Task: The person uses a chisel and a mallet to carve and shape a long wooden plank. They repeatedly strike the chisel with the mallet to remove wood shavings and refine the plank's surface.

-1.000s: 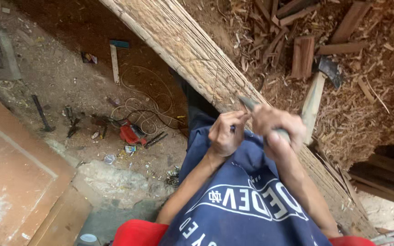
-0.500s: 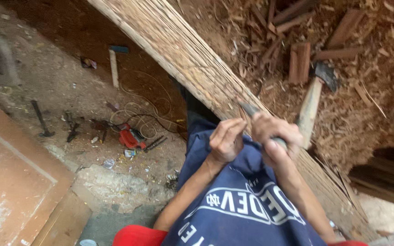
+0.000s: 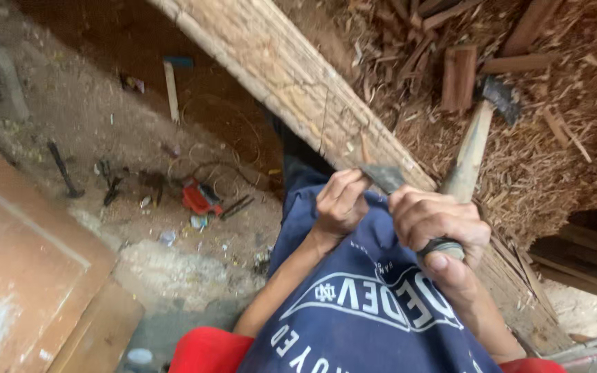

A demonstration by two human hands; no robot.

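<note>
- The long pale timber beam (image 3: 291, 90) runs slantwise up and away from the grip, and it sits a touch further left in view than half a second ago; the head has swung slightly, while the beam itself lies as it did.
- Both hands stay at the beam's lower edge. The right hand (image 3: 437, 228) remains clenched round the handle of a chisel (image 3: 385, 178), thumb pressed over the handle's butt, and has crept a little closer to the wood since the earlier frame.
- The left hand (image 3: 340, 204) is curled just beside it, fingers pinching the dark blade near its tip, which touches the beam's edge.
- Beneath the grip hangs the person's dark blue printed shirt (image 3: 361, 311), red cloth showing below it.
- Beyond the grip, to the right, a thick bed of wood chips and shavings (image 3: 554, 138) covers the ground, with an axe (image 3: 481, 124) lying on it, pale haft pointing back toward the hands.
- Left of the grip the floor is bare dusty earth (image 3: 70, 124): a hammer (image 3: 172, 86), a small red tool (image 3: 198, 198), a dark spike-like tool (image 3: 63, 169).
- Far left lies a reddish wooden panel (image 3: 22, 262).
</note>
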